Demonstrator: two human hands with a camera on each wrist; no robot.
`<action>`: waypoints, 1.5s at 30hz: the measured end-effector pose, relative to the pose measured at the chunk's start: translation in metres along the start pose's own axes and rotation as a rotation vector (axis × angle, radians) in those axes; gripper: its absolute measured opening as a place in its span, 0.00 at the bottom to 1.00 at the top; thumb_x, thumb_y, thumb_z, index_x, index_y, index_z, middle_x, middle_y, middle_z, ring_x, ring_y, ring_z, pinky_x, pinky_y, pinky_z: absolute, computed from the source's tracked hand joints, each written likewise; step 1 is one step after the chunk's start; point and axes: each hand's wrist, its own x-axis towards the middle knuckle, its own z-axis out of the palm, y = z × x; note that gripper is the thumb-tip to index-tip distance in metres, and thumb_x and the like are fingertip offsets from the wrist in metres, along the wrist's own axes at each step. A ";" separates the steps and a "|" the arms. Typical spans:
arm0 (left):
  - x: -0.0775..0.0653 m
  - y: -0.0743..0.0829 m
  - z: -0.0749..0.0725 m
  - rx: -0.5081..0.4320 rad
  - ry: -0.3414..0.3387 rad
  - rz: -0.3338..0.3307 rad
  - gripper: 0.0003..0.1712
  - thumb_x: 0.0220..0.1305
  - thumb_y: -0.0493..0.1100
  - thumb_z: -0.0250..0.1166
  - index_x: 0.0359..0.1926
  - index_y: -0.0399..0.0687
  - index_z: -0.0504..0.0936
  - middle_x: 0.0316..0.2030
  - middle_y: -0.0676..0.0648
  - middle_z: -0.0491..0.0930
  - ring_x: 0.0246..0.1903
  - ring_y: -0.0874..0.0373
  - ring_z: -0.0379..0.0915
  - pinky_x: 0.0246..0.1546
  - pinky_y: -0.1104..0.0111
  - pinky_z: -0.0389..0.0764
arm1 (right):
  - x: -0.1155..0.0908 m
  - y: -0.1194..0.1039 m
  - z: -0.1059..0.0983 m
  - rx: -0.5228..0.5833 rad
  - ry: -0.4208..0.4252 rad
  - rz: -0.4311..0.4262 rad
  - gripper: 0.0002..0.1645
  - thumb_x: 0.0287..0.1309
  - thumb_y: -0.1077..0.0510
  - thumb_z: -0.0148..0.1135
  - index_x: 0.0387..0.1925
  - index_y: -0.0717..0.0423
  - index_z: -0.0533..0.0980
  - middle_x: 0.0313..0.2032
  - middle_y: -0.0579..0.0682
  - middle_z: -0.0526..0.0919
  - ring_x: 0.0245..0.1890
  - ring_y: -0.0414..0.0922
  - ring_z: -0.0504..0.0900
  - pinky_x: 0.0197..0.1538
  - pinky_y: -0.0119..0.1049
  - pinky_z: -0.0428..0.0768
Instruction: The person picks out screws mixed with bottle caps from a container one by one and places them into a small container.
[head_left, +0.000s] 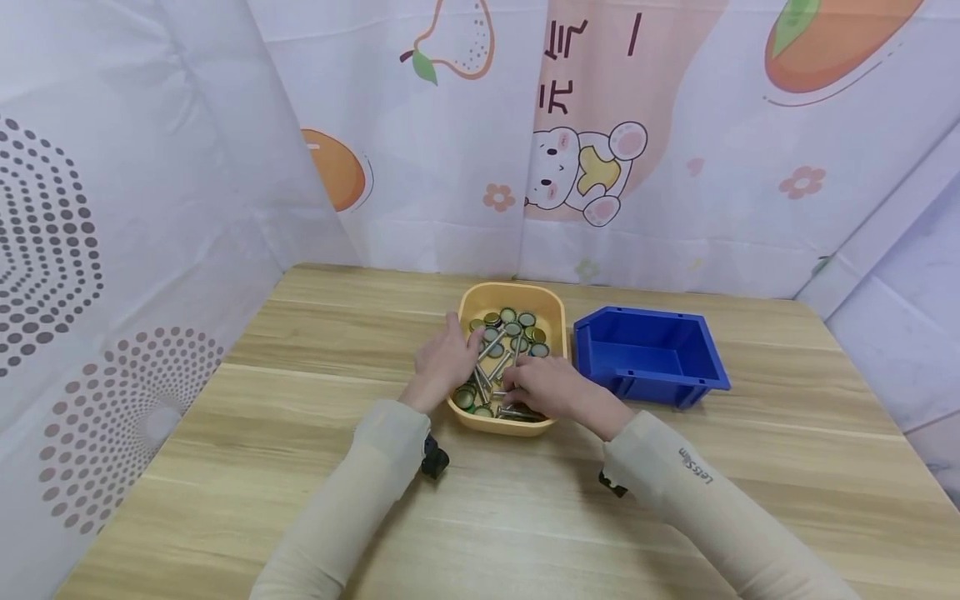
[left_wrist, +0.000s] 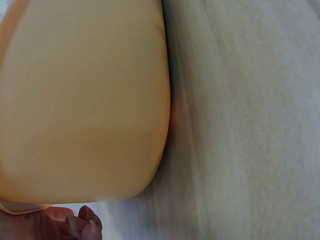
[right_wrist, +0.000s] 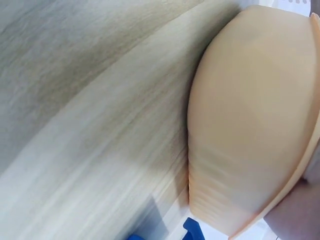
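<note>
A yellow plastic basin holds a mix of metal bolts and round bottle caps. My left hand grips its left rim, the thumb reaching over the edge; in the left wrist view some curled fingers show past the basin's outer wall. Over the right rim, my right hand dips into the basin with bent fingers among the bolts. Its fingertips are partly hidden, so whether they pinch a bolt is unclear. In the right wrist view the basin's wall covers most of that hand.
A blue open-front bin stands just right of the basin on the wooden table. Behind the table hangs a printed curtain, and another patterned curtain borders the left side.
</note>
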 end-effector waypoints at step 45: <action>0.000 0.000 0.000 0.013 0.002 0.011 0.38 0.74 0.68 0.37 0.66 0.42 0.58 0.27 0.42 0.76 0.24 0.49 0.74 0.21 0.62 0.69 | -0.022 0.036 -0.032 0.856 0.130 0.175 0.16 0.71 0.59 0.54 0.55 0.62 0.69 0.37 0.59 0.80 0.30 0.48 0.79 0.35 0.39 0.80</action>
